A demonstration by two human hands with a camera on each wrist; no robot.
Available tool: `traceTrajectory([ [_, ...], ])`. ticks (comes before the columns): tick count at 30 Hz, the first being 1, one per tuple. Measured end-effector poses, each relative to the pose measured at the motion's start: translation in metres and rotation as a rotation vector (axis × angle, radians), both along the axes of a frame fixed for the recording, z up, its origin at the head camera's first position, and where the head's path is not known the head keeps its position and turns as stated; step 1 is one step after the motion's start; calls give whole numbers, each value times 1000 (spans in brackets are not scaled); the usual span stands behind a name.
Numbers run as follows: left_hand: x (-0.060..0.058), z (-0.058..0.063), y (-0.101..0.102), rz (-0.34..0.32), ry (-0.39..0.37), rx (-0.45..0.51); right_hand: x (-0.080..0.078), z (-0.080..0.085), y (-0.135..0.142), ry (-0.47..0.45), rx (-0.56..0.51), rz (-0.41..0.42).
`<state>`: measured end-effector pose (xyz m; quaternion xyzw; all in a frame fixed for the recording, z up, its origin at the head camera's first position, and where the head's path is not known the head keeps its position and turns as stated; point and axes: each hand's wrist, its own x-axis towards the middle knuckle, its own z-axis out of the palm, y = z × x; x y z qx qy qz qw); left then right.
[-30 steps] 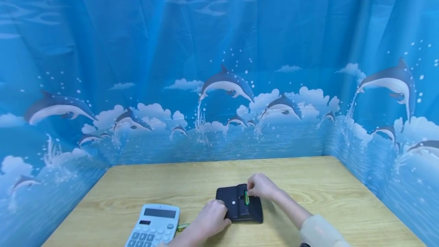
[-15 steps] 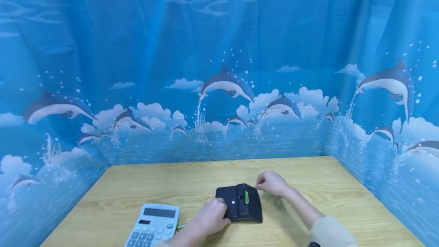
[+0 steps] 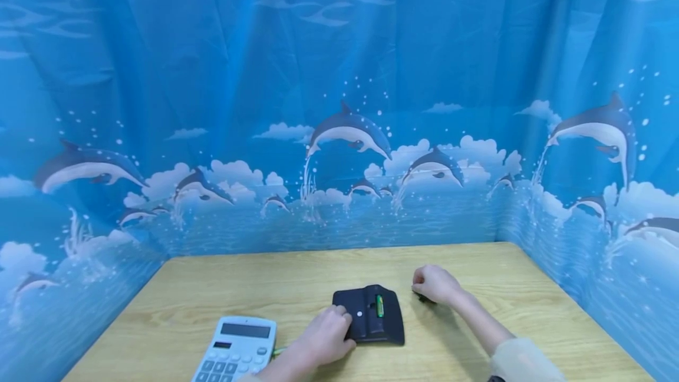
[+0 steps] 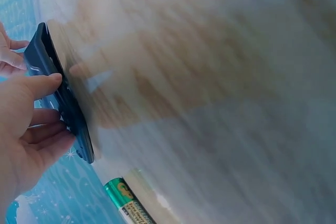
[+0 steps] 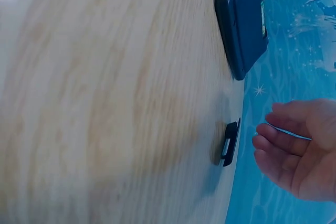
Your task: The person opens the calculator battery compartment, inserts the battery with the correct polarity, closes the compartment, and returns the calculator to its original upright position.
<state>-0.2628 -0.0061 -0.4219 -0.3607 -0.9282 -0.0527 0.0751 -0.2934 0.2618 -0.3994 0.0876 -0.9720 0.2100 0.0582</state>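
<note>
A black calculator (image 3: 394,326) lies back side up on the table, with a green battery (image 3: 379,306) in its uncovered slot. My left hand (image 3: 325,335) holds its left edge; in the left wrist view the thumb and fingers (image 4: 50,129) are around that edge. Right of the calculator, my right hand (image 3: 436,285) hovers over a small black battery cover (image 5: 230,142). In the right wrist view, this hand's fingers are loosely bent and apart from the cover, holding nothing. The calculator's keys and display are hidden underneath.
A light blue calculator (image 3: 237,348) lies face up at the front left. Beside it, partly behind the left forearm, is a loose green battery (image 4: 121,192). The wooden table (image 3: 254,276) is bounded by a blue dolphin-print curtain (image 3: 265,105).
My right hand has left the battery in the slot and moved right, to above the black cover. The left hand keeps its hold on the calculator.
</note>
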Motion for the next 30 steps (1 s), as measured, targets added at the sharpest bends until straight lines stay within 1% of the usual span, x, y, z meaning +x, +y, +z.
traceTrajectory([
  [4,0,0,-1,6,-16,-8,-1,-1,5,19,20,19],
  [6,0,0,-1,5,-17,-8,-1,-2,7,32,33,57],
  [9,1,-1,-2,-5,6,2,-1,-4,9,39,70,144],
  [11,1,-2,-2,-14,28,9,0,-4,10,24,88,183],
  [17,2,-4,-4,-28,92,23,2,-3,14,-45,149,225],
  [23,2,-3,-5,-24,85,18,1,-1,14,-96,260,283],
  [27,2,-3,-5,-23,84,10,-1,-2,12,-149,322,292],
  [30,1,-3,-5,-26,83,11,-2,-4,11,-167,347,297],
])
